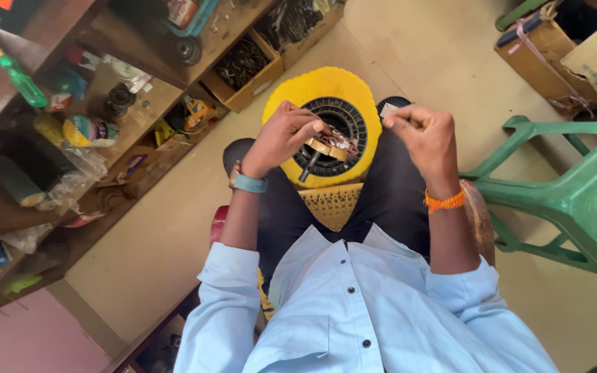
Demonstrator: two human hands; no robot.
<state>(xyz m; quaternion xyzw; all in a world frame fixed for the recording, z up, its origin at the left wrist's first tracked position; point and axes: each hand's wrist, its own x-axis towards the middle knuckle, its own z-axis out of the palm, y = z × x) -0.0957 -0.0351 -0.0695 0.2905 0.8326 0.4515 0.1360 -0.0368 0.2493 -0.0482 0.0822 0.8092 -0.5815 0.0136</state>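
My left hand (281,137) grips a small motor part with copper windings and a black shaft (329,146), held above my lap. My right hand (424,132) is closed, pinching a thin wire or thread at its fingertips near a small pale scrap (387,109). Below both hands a yellow round fan housing with a black grille (305,93) rests between my knees. I wear a light blue shirt, a blue watch on the left wrist and an orange thread on the right wrist.
Wooden shelves (105,166) full of tools, tape rolls and boxes stand on the left, with a green-handled screwdriver (19,77) on top. A green plastic chair (575,186) is to the right. Cardboard boxes (554,55) sit at the upper right. The floor is beige tile.
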